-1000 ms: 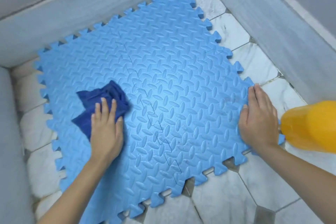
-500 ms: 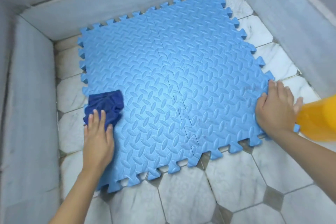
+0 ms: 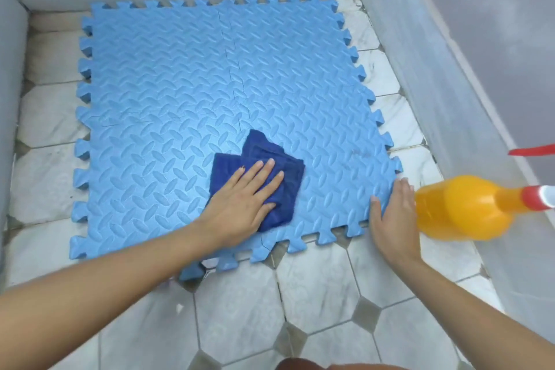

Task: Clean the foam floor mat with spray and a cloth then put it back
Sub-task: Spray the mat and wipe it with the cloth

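Observation:
The blue foam floor mat (image 3: 186, 105), with a raised pattern and toothed edges, lies flat on the tiled floor in a walled corner. A folded dark blue cloth (image 3: 270, 156) sits on its near right part. My left hand (image 3: 246, 198) presses flat on the cloth with straight fingers. My right hand (image 3: 390, 213) rests flat on the mat's near right corner, fingers stretched out. An orange spray bottle (image 3: 459, 207) with a red and white head stands on the floor just right of that hand.
Marble skirting walls (image 3: 426, 69) close the floor in at the back, left and right. White octagonal floor tiles (image 3: 318, 288) spread toward me in front of the mat. A narrow strip of tile shows between the mat and each wall.
My left hand slid the cloth from the mat's left edge across to its near right part. The right hand stayed on the mat's corner. The view turned so the mat looks squarer.

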Demonstrator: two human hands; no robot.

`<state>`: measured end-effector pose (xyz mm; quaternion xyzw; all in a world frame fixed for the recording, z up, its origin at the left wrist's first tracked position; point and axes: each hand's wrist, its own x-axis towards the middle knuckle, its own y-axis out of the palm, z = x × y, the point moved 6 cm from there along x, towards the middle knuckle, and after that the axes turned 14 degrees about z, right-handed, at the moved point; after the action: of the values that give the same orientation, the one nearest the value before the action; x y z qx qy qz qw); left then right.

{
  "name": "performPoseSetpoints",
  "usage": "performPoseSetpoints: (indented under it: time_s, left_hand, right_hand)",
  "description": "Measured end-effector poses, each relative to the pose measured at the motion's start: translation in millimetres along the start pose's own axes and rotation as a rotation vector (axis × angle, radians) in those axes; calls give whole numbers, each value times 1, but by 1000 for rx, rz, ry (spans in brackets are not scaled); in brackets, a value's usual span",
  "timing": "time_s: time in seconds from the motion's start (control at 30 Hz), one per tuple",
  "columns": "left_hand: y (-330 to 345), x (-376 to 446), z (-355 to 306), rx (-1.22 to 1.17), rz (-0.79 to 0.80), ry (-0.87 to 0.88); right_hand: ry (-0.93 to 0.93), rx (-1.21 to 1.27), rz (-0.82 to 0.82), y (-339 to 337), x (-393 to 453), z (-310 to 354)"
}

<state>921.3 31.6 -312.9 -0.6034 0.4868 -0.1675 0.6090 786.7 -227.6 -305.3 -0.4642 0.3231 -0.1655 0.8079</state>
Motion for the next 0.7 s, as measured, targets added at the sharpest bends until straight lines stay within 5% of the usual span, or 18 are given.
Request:
performPoseSetpoints:
  time_s: [0.2, 0.43, 0.7]
  left_hand:
    - [-50, 111, 33, -118, -67, -177]
    - [-26, 113, -82, 234, 18, 513]
    - [-60, 188, -96, 165, -26, 280]
  right_hand:
    - [-60, -108, -80, 15, -11, -12]
    - [-73, -72, -175, 19, -9, -15]
    - [-78, -46, -216, 16, -7, -15]
